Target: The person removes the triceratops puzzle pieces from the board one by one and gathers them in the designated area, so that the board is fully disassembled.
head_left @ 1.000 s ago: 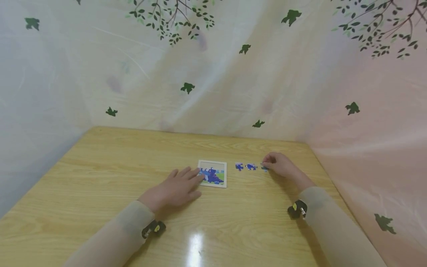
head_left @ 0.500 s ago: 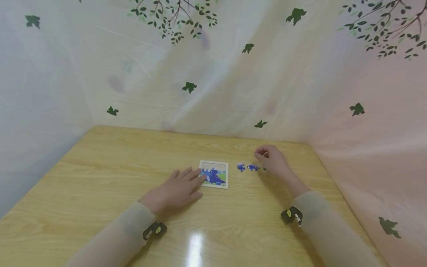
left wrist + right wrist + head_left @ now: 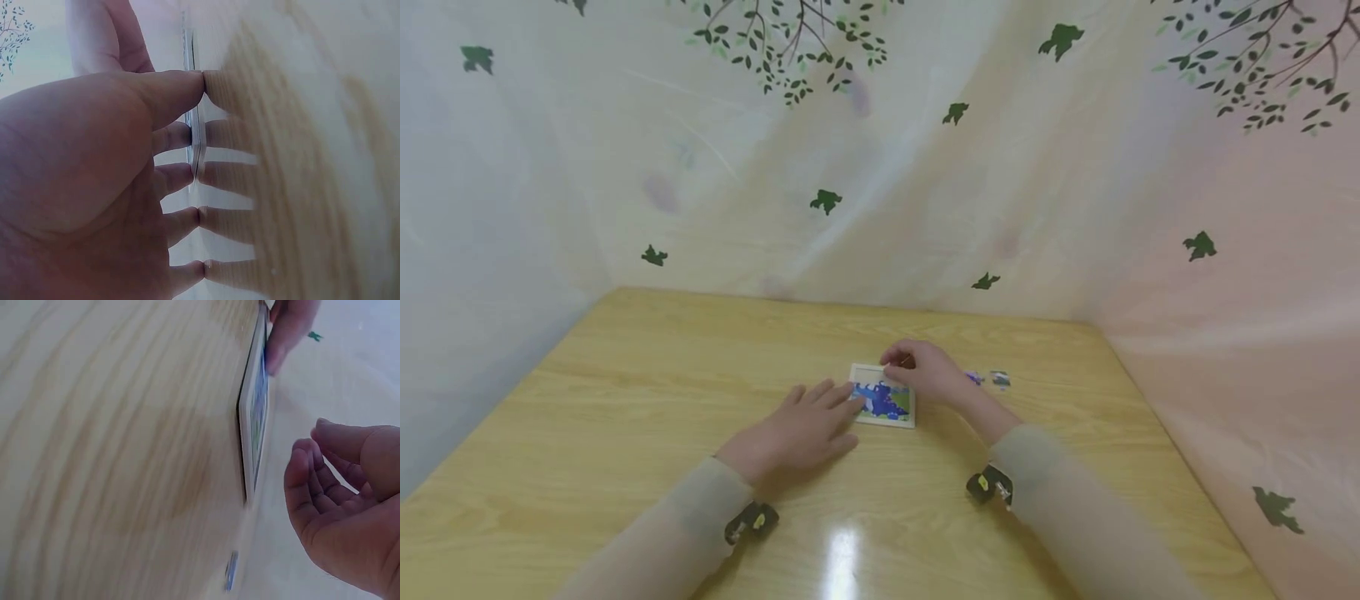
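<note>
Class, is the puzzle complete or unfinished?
Unfinished: the frame looks bare along its far side, and loose pieces lie outside.

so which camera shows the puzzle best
Head view, since it looks down on the puzzle, showing its picture, though the left hand and right hand cover parts. The right wrist view shows it steeply slanted; the left wrist view, just a thin edge, partly hidden.

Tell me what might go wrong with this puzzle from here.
The left hand reaches over the left side of the puzzle frame, so a nudge might slide it across the table.
The right hand hangs over the frame's upper right; if it holds a piece, which I can't make out, that might slip out or land crooked.
Loose pieces lie close by that hand, so a low sweep back might scatter them.
</note>
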Motion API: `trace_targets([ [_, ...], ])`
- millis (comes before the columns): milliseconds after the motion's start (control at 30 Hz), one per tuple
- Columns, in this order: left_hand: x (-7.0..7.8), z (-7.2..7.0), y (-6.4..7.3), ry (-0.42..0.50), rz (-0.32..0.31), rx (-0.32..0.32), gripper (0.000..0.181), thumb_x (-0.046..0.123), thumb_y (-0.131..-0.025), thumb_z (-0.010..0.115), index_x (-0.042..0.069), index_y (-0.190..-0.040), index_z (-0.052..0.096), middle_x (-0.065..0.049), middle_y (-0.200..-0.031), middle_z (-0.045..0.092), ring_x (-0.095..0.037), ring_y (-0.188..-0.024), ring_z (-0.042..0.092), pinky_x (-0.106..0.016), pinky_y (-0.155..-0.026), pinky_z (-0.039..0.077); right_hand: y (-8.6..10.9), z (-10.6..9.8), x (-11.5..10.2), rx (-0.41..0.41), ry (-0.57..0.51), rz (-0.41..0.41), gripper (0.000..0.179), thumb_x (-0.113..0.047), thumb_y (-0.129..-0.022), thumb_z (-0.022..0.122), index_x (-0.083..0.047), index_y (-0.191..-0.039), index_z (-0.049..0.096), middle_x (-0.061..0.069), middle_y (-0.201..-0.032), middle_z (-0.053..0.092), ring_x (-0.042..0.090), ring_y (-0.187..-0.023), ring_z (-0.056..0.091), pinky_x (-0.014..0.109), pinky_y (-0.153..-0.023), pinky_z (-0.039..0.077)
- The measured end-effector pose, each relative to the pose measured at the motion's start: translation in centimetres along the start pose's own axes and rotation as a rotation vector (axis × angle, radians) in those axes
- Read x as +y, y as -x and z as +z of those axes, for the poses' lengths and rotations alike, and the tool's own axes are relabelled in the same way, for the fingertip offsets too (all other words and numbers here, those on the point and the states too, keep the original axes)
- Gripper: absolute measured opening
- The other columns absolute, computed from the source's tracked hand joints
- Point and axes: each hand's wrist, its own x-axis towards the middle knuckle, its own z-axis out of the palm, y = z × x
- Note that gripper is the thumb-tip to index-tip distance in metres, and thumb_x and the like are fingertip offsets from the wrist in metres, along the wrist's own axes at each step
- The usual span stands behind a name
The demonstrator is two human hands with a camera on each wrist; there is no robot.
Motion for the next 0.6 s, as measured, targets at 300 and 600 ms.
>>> trace_targets([
  [300, 0.2, 0.2, 0.0, -0.011, 0.000, -0.002, 0.065, 0.047, -0.118, 0.046, 0.015, -0.174, 0.035, -0.013, -0.181, 0.025, -0.043, -0.167, 0.017, -0.071, -0.132, 0.012, -1.1, 2.3, -0.7, -0.058, 0.042, 0.036, 0.018, -0.021, -0.110, 0.072, -0.014, -0.125, 0.079, -0.002, -0.112, 0.074, 0.019, -0.109, 0.069, 0.040, -0.101, 0.060],
  [600, 0.3, -0.1, 0.3, -0.022, 0.013, 0.022, 0.065, 0.045, -0.118, 0.048, 0.014, -0.174, 0.037, -0.014, -0.181, 0.026, -0.045, -0.166, 0.019, -0.073, -0.131, 0.013, -1.2, 2.5, -1.1, -0.086, 0.061, 0.058, 0.019, -0.016, -0.104, 0.079, -0.013, -0.123, 0.080, -0.001, -0.114, 0.077, 0.018, -0.107, 0.069, 0.041, -0.103, 0.059],
])
